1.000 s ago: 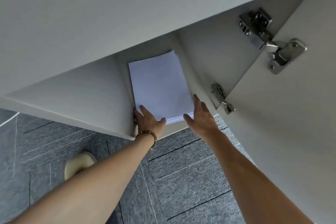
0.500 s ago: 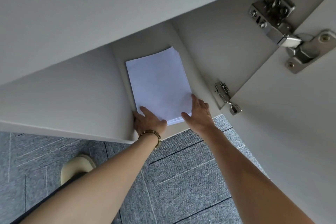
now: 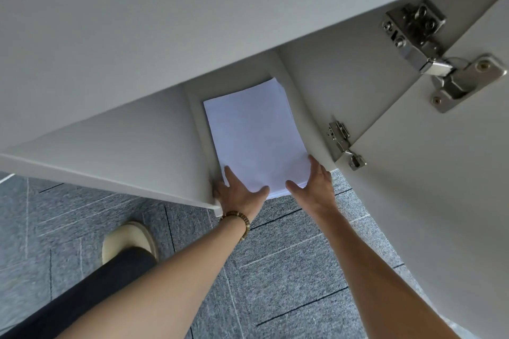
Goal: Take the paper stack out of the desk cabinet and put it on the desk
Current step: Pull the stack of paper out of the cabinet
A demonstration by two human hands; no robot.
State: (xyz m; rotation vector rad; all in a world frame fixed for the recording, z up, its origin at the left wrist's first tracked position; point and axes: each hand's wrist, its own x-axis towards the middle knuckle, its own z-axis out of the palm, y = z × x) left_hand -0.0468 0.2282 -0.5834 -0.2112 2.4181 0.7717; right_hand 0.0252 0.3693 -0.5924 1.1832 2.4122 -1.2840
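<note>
Paper stack (image 3: 257,137) sits mid-frame on the floor of the open cabinet (image 3: 154,146), long side running away from the camera, near edge poking a little past the cabinet's front lip. White sheets, top one blank; far corner fanned slightly.

Left hand (image 3: 237,194) at the stack's near left corner: thumb on top of the top sheet, one finger laid up along the left edge, the rest tucked down out of sight at the corner by the cabinet wall. Looks like a pinch on the corner, loosely closed. A beaded bracelet (image 3: 237,219) circles that wrist.

Right hand (image 3: 314,186) at the near right corner: thumb across the top of the sheets, fingers extended along the right edge, partly under or beside it — cannot tell which. Hand fairly open, in contact with the paper.

Cabinet door (image 3: 429,201) swung open, filling the right of the frame. Large metal hinge (image 3: 438,60) upper right; smaller hinge (image 3: 344,144) just right of the stack.

Desk underside or panel (image 3: 192,8) spans the top of the frame.

Lower half: grey carpet tiles (image 3: 289,270). Lower left, a cream shoe (image 3: 128,239) with a dark trouser leg (image 3: 91,292) over it. Both forearms bare, reaching up from the bottom edge.
</note>
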